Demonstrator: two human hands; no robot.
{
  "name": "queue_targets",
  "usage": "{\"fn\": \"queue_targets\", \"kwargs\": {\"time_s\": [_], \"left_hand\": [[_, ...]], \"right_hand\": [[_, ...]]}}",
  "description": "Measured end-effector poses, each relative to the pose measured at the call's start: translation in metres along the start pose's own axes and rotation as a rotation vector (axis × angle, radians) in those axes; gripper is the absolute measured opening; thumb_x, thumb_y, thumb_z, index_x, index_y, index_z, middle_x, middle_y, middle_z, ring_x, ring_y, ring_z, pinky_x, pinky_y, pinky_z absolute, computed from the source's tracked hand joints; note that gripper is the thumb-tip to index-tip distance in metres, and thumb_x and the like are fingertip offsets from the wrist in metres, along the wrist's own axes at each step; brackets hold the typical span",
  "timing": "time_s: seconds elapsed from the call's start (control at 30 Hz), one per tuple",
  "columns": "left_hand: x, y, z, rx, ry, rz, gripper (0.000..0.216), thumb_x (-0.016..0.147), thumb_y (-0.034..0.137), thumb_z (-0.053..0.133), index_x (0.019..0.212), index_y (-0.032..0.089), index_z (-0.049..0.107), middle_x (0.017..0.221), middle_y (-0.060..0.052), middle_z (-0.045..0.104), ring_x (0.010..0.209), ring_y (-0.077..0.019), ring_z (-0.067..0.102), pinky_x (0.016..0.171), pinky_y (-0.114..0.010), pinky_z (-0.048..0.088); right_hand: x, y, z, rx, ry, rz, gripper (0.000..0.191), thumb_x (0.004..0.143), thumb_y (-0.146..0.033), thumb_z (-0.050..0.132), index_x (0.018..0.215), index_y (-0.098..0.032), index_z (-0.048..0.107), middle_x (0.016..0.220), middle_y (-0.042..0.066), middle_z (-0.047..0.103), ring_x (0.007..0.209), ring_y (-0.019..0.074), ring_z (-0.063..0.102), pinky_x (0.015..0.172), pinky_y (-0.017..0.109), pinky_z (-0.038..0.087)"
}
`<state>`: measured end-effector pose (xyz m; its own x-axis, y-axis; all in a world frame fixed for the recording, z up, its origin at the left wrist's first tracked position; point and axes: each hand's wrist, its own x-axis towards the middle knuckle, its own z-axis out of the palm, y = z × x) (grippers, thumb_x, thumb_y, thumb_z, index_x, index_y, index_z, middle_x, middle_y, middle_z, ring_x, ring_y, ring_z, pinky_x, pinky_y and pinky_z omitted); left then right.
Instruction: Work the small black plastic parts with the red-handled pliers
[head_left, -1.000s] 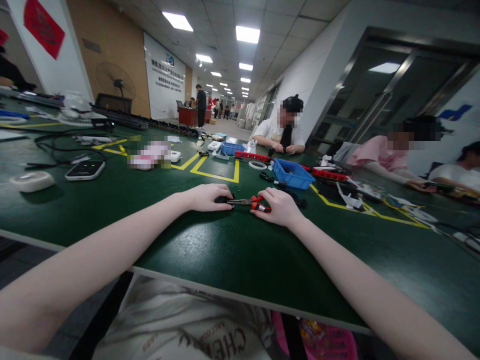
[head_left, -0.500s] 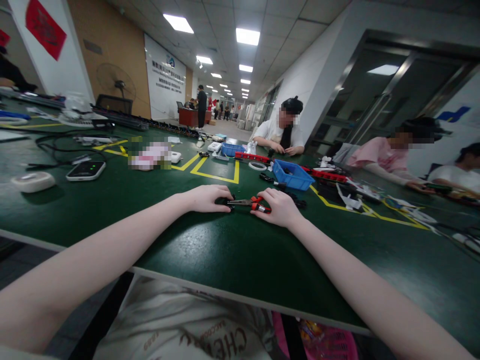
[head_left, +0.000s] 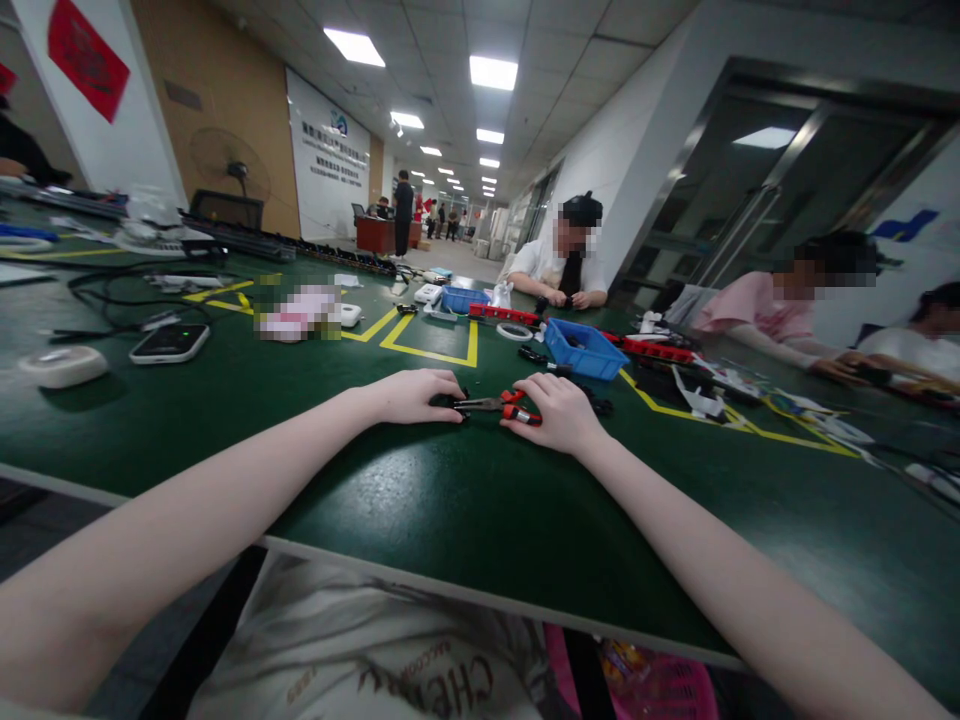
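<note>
Both my arms reach forward across a dark green table [head_left: 465,510]. My right hand [head_left: 559,412] is closed around the red handles of a pair of pliers [head_left: 501,404], whose metal jaws point left. My left hand [head_left: 414,395] rests on the table with its fingers curled over a small black part [head_left: 444,400] that sits at the plier jaws. What the jaws touch is too small to make out.
A blue bin [head_left: 583,347] stands just beyond my hands, a second blue bin [head_left: 463,297] farther back. A phone [head_left: 169,342] and a white round device [head_left: 64,364] lie at left among cables. Three other people sit working along the table's far and right sides.
</note>
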<state>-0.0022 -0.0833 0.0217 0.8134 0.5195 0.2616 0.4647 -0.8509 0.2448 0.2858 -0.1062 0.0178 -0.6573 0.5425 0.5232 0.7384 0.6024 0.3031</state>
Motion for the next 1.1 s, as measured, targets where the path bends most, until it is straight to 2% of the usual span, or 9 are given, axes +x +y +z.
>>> {"fn": "queue_targets", "kwargs": {"time_s": [0.23,0.43,0.7,0.93,1.1], "left_hand": [[0.0,0.002,-0.0007,-0.009,0.01,0.008,0.039,0.091,0.048,0.056,0.117,0.02,0.064,0.117,-0.006,0.062,0.101,-0.0201,0.062,0.088,-0.028,0.046],[0.0032,-0.0042,0.0007,-0.015,0.042,0.003,0.032,0.097,0.04,0.047,0.109,0.018,0.069,0.11,-0.007,0.065,0.098,-0.019,0.063,0.088,-0.029,0.046],[0.0012,0.0002,-0.0019,0.032,0.018,-0.013,0.036,0.096,0.046,0.046,0.111,0.02,0.067,0.11,-0.005,0.065,0.097,-0.0188,0.063,0.082,-0.027,0.046],[-0.0009,-0.0024,-0.0081,0.121,0.03,0.011,0.034,0.096,0.045,0.047,0.11,0.022,0.069,0.105,-0.004,0.067,0.091,-0.0184,0.065,0.077,-0.026,0.045],[-0.0017,-0.0051,-0.0086,0.174,0.067,0.014,0.032,0.093,0.04,0.053,0.115,0.022,0.067,0.103,-0.005,0.068,0.083,-0.0176,0.065,0.075,-0.027,0.046]], "right_hand": [[-0.0005,-0.0004,-0.0001,0.004,0.003,0.004,0.051,0.084,-0.061,0.056,0.105,-0.015,0.061,0.099,0.013,0.065,0.089,0.0258,0.06,0.077,0.036,0.043],[-0.0005,-0.0001,-0.0002,-0.024,-0.014,-0.036,0.05,0.086,-0.058,0.054,0.106,-0.013,0.062,0.098,0.014,0.064,0.087,0.0256,0.058,0.077,0.037,0.044],[-0.0007,0.0002,-0.0014,0.04,0.016,0.016,0.054,0.083,-0.062,0.058,0.111,-0.016,0.061,0.105,0.012,0.067,0.095,0.0262,0.061,0.081,0.037,0.042],[-0.0015,0.0016,0.0004,0.006,0.027,0.22,0.052,0.084,-0.059,0.056,0.112,-0.017,0.062,0.107,0.012,0.067,0.099,0.0281,0.061,0.081,0.039,0.041],[-0.0013,0.0036,0.0054,-0.002,-0.119,0.303,0.051,0.084,-0.062,0.056,0.107,-0.018,0.064,0.104,0.01,0.068,0.095,0.0262,0.062,0.078,0.037,0.042]]}}
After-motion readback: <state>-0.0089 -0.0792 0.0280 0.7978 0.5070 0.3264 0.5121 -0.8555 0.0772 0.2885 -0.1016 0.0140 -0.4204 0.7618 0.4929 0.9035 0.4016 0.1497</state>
